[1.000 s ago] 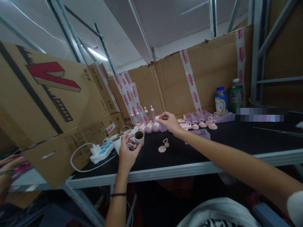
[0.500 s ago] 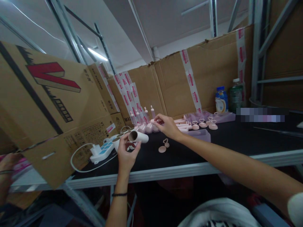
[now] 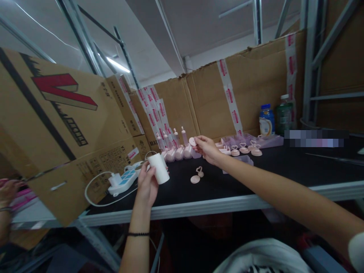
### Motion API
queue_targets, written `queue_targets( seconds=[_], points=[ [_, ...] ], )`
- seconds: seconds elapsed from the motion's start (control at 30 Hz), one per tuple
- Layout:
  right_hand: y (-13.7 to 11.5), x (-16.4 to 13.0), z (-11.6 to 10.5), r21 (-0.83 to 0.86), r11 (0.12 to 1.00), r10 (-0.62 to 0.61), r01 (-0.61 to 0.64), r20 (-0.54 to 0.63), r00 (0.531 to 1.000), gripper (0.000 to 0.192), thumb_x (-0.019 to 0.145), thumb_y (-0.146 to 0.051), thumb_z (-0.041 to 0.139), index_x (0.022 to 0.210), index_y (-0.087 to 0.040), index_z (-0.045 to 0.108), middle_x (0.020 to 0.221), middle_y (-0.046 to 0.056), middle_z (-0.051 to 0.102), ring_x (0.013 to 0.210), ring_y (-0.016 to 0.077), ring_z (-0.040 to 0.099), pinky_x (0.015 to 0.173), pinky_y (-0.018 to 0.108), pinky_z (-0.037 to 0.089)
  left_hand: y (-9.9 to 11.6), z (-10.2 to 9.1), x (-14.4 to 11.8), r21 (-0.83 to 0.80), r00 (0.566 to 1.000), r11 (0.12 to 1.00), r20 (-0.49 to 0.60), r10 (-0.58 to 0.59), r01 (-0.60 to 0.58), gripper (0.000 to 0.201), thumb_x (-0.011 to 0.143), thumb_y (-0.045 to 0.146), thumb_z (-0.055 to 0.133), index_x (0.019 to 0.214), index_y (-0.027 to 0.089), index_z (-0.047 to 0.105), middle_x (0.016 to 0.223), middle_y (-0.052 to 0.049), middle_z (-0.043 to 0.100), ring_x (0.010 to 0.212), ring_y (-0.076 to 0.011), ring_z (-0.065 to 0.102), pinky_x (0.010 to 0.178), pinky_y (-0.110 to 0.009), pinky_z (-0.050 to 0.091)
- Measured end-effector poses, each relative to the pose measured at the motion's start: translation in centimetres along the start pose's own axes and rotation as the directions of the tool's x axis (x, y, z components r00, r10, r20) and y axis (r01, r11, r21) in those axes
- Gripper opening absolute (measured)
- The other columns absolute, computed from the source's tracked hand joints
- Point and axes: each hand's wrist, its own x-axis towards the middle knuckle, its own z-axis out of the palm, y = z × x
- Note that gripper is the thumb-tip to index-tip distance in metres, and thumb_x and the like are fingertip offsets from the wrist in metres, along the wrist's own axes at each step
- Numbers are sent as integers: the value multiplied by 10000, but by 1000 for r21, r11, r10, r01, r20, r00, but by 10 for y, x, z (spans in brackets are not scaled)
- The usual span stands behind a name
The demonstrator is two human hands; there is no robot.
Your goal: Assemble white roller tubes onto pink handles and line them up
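Roll (image 3: pixel 159 168), white and tilted, was gripped by the curled left hand (image 3: pixel 147 185) above the bench (image 3: pixel 224 187), while the right hand (image 3: pixel 209 149), closed to a pinch, held a small pink disc (image 3: pixel 192 141). Below, 1 flat disc (image 3: pixel 195 179) lay just beside a heart-topped piece (image 3: pixel 200 174).

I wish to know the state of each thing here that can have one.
White roll: tilted, held in the left hand
Held pink disc: pinched in the right hand
Loose pink disc: lying flat on the black tabletop
Blue-capped bottle: upright, cap on
Green bottle: upright, capped
White plug: seated in the power strip
Slim pink tubes: standing upright
Heart-topped pieces: resting on the tabletop
Ceiling light: lit
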Motion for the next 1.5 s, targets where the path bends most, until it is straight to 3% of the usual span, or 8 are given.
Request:
queue_targets(
  seconds=[0.1,0.3,0.4,0.63,0.9,1.17,1.5],
  points=[
    [-3,0,-1,61,998,6,-9,45,999,198,853,-266,789,853,-171,615,636,-54,604,493,37,534,460,122,426,-10,1,1,209,992,972,78,96,-111,559,738,294,859,1252,257,642,1217,-43,690,1030,-200,696,931,-338,571],
    [0,-13,5,9,999,46,-53,353,934,427,640,-410,936,851,-145,676,634,-49,576,529,46,490,453,151,344,-19,2,4,543,954,794,257,153,-273,519,776,351,836,1255,217,686,1274,-85,684,1108,-222,635,1027,-361,482],
    [5,-19,8,-44,997,78,-66,406,911,441,632,-421,941,861,-138,694,642,-40,581,529,46,479,468,162,345,-19,5,5,585,942,746,279,185,-320,540,785,364,827,1279,220,662,1289,-93,674,1136,-234,621,1038,-381,471],
    [18,-24,9,-58,992,124,-109,496,860,449,629,-406,940,934,-160,721,643,-36,569,547,56,455,471,159,315,-24,19,2,552,933,754,258,252,-356,544,772,355,837,1255,224,622,1298,-102,662,1174,-244,624,1070,-406,459],
    [13,-31,14,-59,995,96,-77,499,861,448,643,-432,920,949,-167,727,638,-32,571,541,63,442,473,178,286,-28,21,2,545,930,755,253,266,-364,567,763,357,846,1259,228,602,1253,-95,667,1141,-238,635,1055,-409,464],
    [14,-44,12,-123,992,80,-32,411,908,431,654,-459,916,894,-144,746,650,-33,562,514,47,399,438,181,255,-26,29,-14,532,928,763,270,258,-367,523,794,370,830,1231,209,591,1274,-120,653,1146,-244,629,1042,-397,469],
    [17,-42,12,-111,993,9,34,367,930,416,653,-476,918,849,-157,737,663,-22,574,530,55,410,442,183,269,-26,29,-15,538,917,744,282,283,-395,538,792,374,832,1242,207,586,1269,-122,656,1153,-258,625,1021,-392,462]
  ],
)
